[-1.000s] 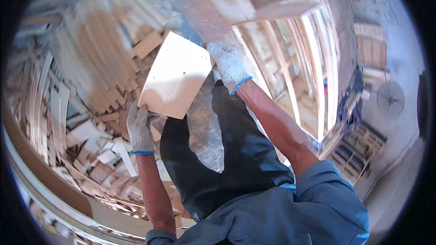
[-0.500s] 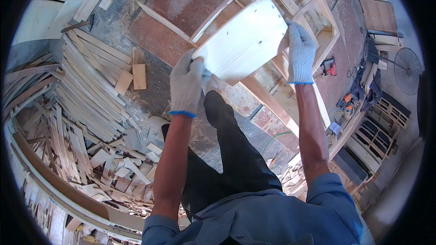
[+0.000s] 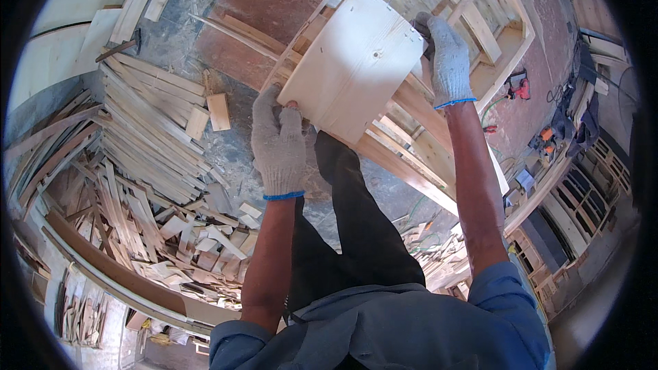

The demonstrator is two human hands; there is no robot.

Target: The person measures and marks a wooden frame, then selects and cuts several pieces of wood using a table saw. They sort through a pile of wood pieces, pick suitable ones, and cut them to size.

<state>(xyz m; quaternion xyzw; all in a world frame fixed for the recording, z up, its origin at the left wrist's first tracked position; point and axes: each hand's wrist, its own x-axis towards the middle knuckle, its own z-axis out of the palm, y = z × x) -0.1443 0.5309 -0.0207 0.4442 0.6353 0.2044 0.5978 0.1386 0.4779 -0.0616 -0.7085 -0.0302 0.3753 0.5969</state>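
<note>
A pale wooden board (image 3: 356, 62) with a knot is held between my two gloved hands, over a wooden frame (image 3: 384, 157). My left hand (image 3: 279, 140), in a grey-white knit glove with a blue cuff, grips the board's near left corner, the bare thumb tip showing on its edge. At the opposite edge, my right hand (image 3: 447, 65), gloved alike, has its fingers curled at the board's right side. Parts of those fingers are hidden behind the board. Whether the board rests on the frame, I cannot tell.
Long wooden strips (image 3: 151, 137) are stacked on the floor at left, with a heap of offcuts (image 3: 185, 253) nearer me. Small wood blocks (image 3: 219, 112) lie beside the stack. A red power tool (image 3: 521, 88) and an orange tool (image 3: 547, 136) lie at right.
The board has turned and tilted, showing more of its broad face. My left hand is slightly lower, and the right hand has moved little. The whole view has shifted somewhat.
</note>
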